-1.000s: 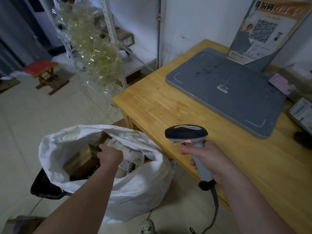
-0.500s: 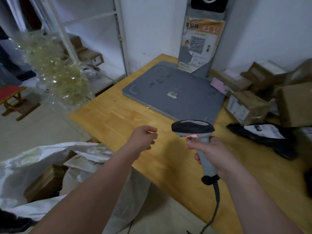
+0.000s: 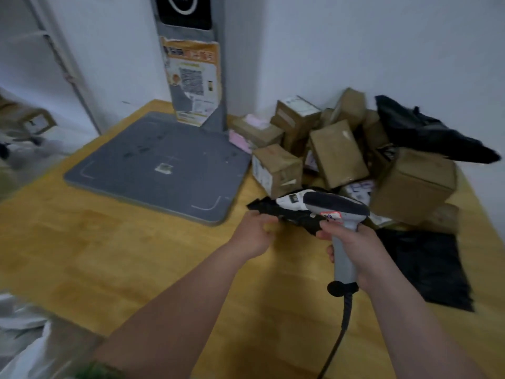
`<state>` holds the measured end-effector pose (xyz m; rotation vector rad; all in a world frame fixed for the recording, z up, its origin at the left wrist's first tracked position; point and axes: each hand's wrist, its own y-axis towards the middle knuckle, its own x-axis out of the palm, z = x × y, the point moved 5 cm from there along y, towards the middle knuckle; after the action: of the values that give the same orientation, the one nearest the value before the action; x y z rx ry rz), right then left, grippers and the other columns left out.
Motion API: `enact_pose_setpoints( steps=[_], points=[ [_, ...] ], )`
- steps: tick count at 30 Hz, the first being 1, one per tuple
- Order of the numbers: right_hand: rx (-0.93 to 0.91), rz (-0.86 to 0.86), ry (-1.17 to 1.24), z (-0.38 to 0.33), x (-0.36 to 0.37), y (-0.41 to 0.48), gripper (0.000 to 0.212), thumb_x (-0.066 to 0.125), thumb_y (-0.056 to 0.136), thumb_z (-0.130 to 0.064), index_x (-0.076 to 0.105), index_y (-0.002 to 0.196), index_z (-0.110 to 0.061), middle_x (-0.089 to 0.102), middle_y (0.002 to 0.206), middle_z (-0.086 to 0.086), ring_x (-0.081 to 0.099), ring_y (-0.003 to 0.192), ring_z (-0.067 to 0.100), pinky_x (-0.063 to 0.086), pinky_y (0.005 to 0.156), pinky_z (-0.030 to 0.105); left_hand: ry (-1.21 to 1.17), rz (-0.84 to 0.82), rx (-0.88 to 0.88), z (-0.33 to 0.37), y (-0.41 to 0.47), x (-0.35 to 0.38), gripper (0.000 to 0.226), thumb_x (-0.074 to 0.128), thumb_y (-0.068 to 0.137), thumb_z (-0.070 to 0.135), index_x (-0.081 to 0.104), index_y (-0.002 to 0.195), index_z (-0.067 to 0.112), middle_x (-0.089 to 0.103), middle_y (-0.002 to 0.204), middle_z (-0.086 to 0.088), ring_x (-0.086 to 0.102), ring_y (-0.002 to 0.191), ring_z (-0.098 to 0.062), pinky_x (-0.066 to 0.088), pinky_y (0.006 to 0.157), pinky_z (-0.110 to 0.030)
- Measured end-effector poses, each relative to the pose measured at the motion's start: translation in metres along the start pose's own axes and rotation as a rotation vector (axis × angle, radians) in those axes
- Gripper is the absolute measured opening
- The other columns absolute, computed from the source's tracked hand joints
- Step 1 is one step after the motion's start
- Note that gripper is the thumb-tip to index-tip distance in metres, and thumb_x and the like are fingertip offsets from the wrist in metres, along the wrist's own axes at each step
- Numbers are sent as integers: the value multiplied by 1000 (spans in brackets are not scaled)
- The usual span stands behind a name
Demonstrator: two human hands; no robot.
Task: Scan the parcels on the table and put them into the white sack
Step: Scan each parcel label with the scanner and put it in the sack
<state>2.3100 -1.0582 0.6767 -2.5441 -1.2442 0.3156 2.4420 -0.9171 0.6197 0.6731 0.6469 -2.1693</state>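
Observation:
A pile of brown cardboard parcels and black plastic mailer bags fills the table's back right corner. In front of it lies a small black mailer with a white label. My left hand grips that mailer's near left edge. My right hand holds a grey barcode scanner by its handle, its head above the same mailer. The white sack shows only as a corner at the bottom left, below the table edge.
A grey scanning pad with an upright post and poster sits at the back of the wooden table. Another black bag lies flat right of my right arm. The scanner cable hangs toward the front edge.
My left hand left the sack, crossed the table to the right and took hold of the small black mailer. The view swung right to the parcel pile. The scanner stayed in my right hand.

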Motion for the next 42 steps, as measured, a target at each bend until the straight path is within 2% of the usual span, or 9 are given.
enact_pose_setpoints(
  steps=[5, 10, 14, 19, 22, 25, 32, 37, 42],
  points=[
    [47, 96, 44, 12, -48, 8, 9, 69, 87, -15, 64, 93, -11, 67, 86, 14, 51, 53, 17, 43, 51, 29, 618, -144, 116, 19, 41, 53, 42, 43, 99, 17, 45, 141, 20, 1, 161, 1, -6, 149, -26, 10, 120, -38],
    [83, 139, 88, 26, -69, 17, 16, 71, 86, -18, 65, 98, -10, 66, 91, 12, 55, 60, 17, 45, 56, 31, 740, -241, 184, 10, 53, 64, 39, 44, 98, 17, 49, 137, 12, 36, 151, -4, 22, 145, -25, 24, 117, -41],
    [129, 142, 116, 34, -62, 24, 21, 71, 85, -22, 64, 103, -13, 61, 92, 6, 57, 76, 20, 46, 60, 31, 455, -434, 130, 16, 22, 64, 19, 52, 92, 16, 68, 87, 9, 64, 93, -6, 62, 94, -24, 49, 78, -31],
    [178, 95, 123, 42, -44, 23, 18, 71, 86, -21, 62, 101, -18, 60, 93, 0, 55, 83, 18, 46, 64, 33, 132, -898, -61, 23, -21, 61, 12, 63, 90, 30, 74, 96, 29, 67, 112, 10, 61, 106, -9, 47, 97, -29],
    [203, 75, 108, 47, -42, 19, 20, 71, 86, -21, 62, 102, -17, 59, 95, 0, 55, 87, 18, 47, 66, 33, -36, -468, -74, 17, -3, 46, 8, 64, 88, 15, 71, 91, 16, 67, 98, -1, 62, 98, -19, 50, 77, -22],
    [218, 58, 93, 50, -44, 14, 15, 71, 85, -21, 62, 96, -20, 60, 98, 2, 56, 91, 19, 49, 69, 34, 198, -86, -72, -2, 17, 33, 42, 69, 85, 25, 59, 125, 16, 55, 126, -8, 52, 117, -24, 46, 93, -30],
    [199, 51, 75, 45, -55, -2, 12, 71, 85, -20, 63, 94, -18, 63, 96, 3, 58, 85, 19, 50, 67, 32, 301, -215, -232, -33, 21, 60, 116, 79, 70, 50, 7, 154, 14, 27, 153, -11, 22, 143, -32, 27, 114, -41],
    [164, 46, 51, 38, -56, -9, 10, 72, 85, -19, 63, 90, -20, 63, 90, 2, 59, 80, 17, 50, 69, 32, 174, -237, -275, -45, 12, 67, 65, 84, 61, 47, 59, 115, 21, 64, 114, 2, 58, 112, -21, 48, 96, -37],
    [119, 49, 30, 31, -49, -12, 11, 73, 84, -19, 64, 92, -22, 63, 90, -1, 58, 84, 16, 48, 64, 31, -490, -153, -386, -41, -10, 54, 41, 85, 68, 8, 68, 105, 10, 73, 102, -7, 70, 90, -22, 57, 78, -35]
  ],
)
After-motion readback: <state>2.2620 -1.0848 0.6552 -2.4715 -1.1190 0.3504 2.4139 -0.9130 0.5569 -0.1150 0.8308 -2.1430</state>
